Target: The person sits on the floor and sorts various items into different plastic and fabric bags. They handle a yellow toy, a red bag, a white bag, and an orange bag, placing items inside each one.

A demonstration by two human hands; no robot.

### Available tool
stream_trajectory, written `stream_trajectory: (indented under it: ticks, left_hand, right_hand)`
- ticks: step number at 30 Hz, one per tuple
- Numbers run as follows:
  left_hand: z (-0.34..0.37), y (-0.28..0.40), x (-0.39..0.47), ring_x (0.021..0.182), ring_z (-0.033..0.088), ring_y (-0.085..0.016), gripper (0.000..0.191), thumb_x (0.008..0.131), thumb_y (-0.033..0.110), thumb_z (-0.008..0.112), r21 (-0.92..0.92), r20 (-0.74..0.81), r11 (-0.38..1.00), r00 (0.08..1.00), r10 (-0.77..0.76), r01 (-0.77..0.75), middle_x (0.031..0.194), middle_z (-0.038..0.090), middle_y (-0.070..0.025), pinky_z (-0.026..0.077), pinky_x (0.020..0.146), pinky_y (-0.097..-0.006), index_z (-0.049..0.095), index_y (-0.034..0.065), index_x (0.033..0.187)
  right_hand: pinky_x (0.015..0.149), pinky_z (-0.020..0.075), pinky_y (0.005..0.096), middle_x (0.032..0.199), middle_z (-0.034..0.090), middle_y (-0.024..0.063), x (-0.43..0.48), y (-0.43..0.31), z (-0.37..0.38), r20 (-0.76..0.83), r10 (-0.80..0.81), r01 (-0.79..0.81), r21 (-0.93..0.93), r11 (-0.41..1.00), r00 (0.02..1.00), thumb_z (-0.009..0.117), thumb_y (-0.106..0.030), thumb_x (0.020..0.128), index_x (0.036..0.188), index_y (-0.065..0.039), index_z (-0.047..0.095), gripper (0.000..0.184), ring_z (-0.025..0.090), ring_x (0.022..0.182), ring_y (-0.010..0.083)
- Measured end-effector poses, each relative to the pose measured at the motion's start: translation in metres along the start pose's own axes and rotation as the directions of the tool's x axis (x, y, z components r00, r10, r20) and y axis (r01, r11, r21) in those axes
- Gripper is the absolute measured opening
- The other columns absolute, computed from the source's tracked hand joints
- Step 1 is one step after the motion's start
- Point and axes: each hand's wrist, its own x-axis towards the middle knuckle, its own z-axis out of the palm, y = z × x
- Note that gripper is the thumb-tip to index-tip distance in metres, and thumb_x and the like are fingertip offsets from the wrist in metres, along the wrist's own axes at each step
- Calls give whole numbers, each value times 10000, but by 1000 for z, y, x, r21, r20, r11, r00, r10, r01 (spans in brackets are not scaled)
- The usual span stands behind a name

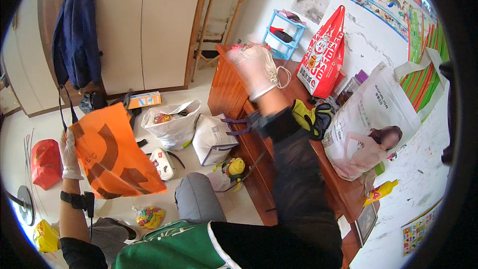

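Note:
My left hand [70,155], in a thin white glove, grips the edge of an orange tote bag [112,153] with a dark printed pattern. The bag's dark handle loop [66,106] rises above the fingers. Over the far end of the wooden desk [233,97] reaches my right hand [251,70], also gloved and blurred by motion. Right beside it is a cream cloth bundle with a cord [274,65]; whether the fingers hold it cannot be made out. Pink flowers [263,46] show partly behind that hand.
On the desk stand a red carrier bag [323,56], a large white bag [368,130], yellow-black work gloves [313,117] and a blue rack [285,35]. On the floor lie white bags [170,123], a small white bag [164,164], a red bag [46,164] and a balloon bag [149,216].

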Motion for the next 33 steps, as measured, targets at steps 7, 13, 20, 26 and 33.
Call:
stream_trajectory:
  ticks: [7,13,20,26,33]
  left_hand:
    - [-56,-57,-10,722,433,-42,226,969,207,509,525,215,848,976,-45,-77,814,516,59,382,620,-190,569,-9,1004]
    - [-89,-93,-58,676,638,-219,159,798,141,637,825,433,-67,705,-561,-561,744,659,-112,506,634,-349,671,28,905]
    - [-104,-123,-109,612,604,-153,155,812,144,606,889,207,402,593,-778,217,742,662,-82,490,577,-292,655,-3,819]
    - [-91,-97,-118,644,553,-127,143,845,155,580,777,200,560,731,-653,288,713,596,-23,463,613,-269,629,23,866]
    - [-68,-70,-124,557,565,-156,391,930,292,499,683,114,599,748,-653,419,702,552,-32,476,506,-301,484,2,1192]
  right_hand:
    - [950,433,406,1363,423,229,79,133,-232,-788,-101,-619,-550,561,608,755,-421,678,1357,24,361,903,500,1190,338]
    - [862,470,386,1103,627,220,79,142,-245,-666,247,-620,-406,672,704,713,-345,736,1215,-29,547,598,632,976,332]
    - [768,489,408,909,671,212,68,162,-232,-768,-26,-377,-343,860,640,612,-283,838,1000,-3,663,327,651,819,348]
    - [730,492,379,883,668,200,100,118,-248,-867,-113,-214,-243,946,486,636,-300,836,1004,25,649,366,625,764,301]
    - [781,498,447,1052,610,173,150,48,-248,-234,-401,-117,-948,294,886,597,-182,824,1293,-278,475,494,623,921,343]
